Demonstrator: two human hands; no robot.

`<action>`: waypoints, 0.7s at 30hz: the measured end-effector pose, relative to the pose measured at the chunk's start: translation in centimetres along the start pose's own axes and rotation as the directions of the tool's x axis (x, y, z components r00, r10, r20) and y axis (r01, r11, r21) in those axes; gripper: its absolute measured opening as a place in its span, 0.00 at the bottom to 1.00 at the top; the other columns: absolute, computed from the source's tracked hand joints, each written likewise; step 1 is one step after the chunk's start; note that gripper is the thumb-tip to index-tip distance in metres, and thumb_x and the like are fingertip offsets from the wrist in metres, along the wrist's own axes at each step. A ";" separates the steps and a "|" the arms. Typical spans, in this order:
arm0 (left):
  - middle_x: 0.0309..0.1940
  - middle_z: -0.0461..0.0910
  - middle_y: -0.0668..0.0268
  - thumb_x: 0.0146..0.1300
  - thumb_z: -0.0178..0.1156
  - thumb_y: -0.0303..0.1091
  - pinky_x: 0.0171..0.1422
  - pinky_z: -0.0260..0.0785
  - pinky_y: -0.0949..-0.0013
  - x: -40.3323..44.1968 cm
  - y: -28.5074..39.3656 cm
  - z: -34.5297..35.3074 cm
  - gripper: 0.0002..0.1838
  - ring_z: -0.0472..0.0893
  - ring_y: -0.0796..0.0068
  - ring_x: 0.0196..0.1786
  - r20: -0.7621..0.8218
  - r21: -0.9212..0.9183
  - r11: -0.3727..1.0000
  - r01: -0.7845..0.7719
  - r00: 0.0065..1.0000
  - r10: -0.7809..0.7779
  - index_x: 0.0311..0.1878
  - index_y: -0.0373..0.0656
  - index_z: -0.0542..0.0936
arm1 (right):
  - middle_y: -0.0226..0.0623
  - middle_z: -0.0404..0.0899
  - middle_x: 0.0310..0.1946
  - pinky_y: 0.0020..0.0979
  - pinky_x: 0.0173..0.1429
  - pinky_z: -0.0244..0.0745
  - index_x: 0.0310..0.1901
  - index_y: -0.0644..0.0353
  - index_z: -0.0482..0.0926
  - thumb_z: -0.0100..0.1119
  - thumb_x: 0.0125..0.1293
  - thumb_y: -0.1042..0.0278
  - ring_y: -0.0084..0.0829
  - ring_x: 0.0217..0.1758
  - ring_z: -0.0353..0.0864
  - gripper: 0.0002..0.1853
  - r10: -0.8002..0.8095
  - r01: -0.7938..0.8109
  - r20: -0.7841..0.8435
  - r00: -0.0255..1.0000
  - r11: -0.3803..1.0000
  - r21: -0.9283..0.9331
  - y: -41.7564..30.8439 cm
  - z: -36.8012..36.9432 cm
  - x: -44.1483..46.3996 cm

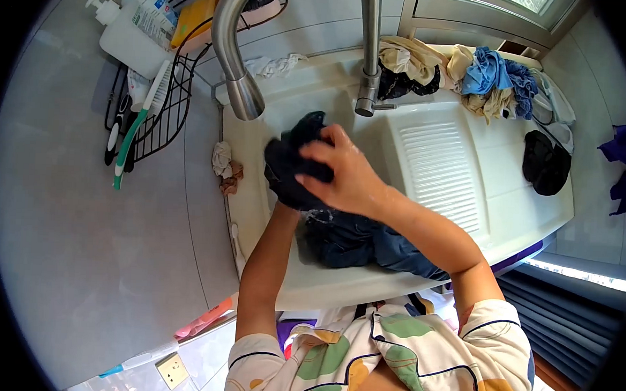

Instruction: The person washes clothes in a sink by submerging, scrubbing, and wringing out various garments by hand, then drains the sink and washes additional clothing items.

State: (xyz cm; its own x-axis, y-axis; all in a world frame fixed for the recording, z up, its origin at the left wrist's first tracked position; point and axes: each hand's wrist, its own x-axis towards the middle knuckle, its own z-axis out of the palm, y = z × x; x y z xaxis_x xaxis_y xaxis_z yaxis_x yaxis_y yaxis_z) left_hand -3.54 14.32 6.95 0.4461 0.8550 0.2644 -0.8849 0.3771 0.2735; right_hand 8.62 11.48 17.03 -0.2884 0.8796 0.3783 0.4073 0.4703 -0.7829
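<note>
A wet, dark garment (286,166) is bunched up over the sink basin, below the faucet. My right hand (345,172) has its fingers curled into the garment from the right. From below, my left wrist (286,214) runs up under the same cloth, which covers that hand and its fingers. Which kind of garment it is, I cannot tell. Under my hands, a larger heap of dark blue clothing (353,243) lies in the front of the basin, with some suds on it.
A steel faucet (244,88) arches over the white sink (288,285). Right of the basin is a ribbed washboard (440,166). Blue and beige clothes (486,74) and a black piece (546,164) lie along the rim. A wire rack (181,106) holds bottles and a green brush (145,111).
</note>
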 end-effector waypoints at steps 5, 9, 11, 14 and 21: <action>0.52 0.64 0.63 0.60 0.37 0.44 0.62 0.51 0.64 -3.4 -1.1 -2.1 0.24 0.63 0.66 0.55 -0.090 -0.042 0.999 -0.004 0.996 0.000 0.55 0.40 0.61 | 0.40 0.58 0.51 0.52 0.44 0.60 0.27 0.50 0.73 0.66 0.33 0.65 0.55 0.51 0.55 0.15 -0.268 0.273 0.050 0.962 0.942 -0.196 2.4 5.3 -4.0; 0.51 0.65 0.62 0.60 0.38 0.42 0.61 0.52 0.66 -3.2 -0.6 -3.4 0.23 0.64 0.66 0.54 -0.146 0.293 0.953 0.076 0.989 -0.034 0.55 0.40 0.61 | 0.32 0.64 0.42 0.48 0.35 0.62 0.24 0.48 0.71 0.63 0.31 0.58 0.48 0.46 0.60 0.15 -0.386 0.380 0.039 0.922 0.876 -0.296 6.4 9.0 -5.7; 0.51 0.65 0.62 0.60 0.38 0.42 0.61 0.52 0.66 -2.9 0.0 -4.6 0.22 0.65 0.67 0.54 -0.108 0.619 0.777 0.116 0.992 -0.062 0.54 0.39 0.61 | 0.30 0.66 0.29 0.41 0.28 0.61 0.21 0.50 0.70 0.61 0.29 0.54 0.41 0.35 0.63 0.15 -0.438 0.417 -0.010 0.899 0.861 -0.291 7.5 7.5 -4.9; 0.44 0.71 0.65 0.55 0.48 0.37 0.54 0.61 0.68 -2.8 0.4 -5.2 0.18 0.71 0.70 0.46 -0.193 0.780 0.601 0.174 0.981 -0.033 0.48 0.39 0.68 | 0.34 0.67 0.26 0.37 0.31 0.64 0.17 0.55 0.72 0.59 0.31 0.57 0.39 0.35 0.66 0.12 -0.288 0.272 0.004 0.958 0.902 -0.335 12.3 5.9 -5.2; 0.22 0.75 0.51 0.47 0.57 0.43 0.37 0.66 0.62 -3.4 4.7 -2.9 0.21 0.75 0.52 0.32 -0.521 0.661 -0.337 0.670 0.734 0.436 0.26 0.28 0.73 | 0.38 0.66 0.38 0.39 0.40 0.68 0.26 0.60 0.75 0.56 0.42 0.61 0.44 0.44 0.63 0.12 0.238 -0.180 0.041 0.970 0.825 -0.535 16.5 3.5 -5.8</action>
State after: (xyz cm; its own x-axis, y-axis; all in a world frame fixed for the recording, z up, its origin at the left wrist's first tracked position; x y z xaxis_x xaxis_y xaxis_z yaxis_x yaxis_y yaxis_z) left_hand -9.63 14.21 4.62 -0.1280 0.9773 -0.1686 0.6861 0.2100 0.6965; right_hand 13.99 13.88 0.24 -0.2183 0.9626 0.1607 0.8518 0.2683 -0.4499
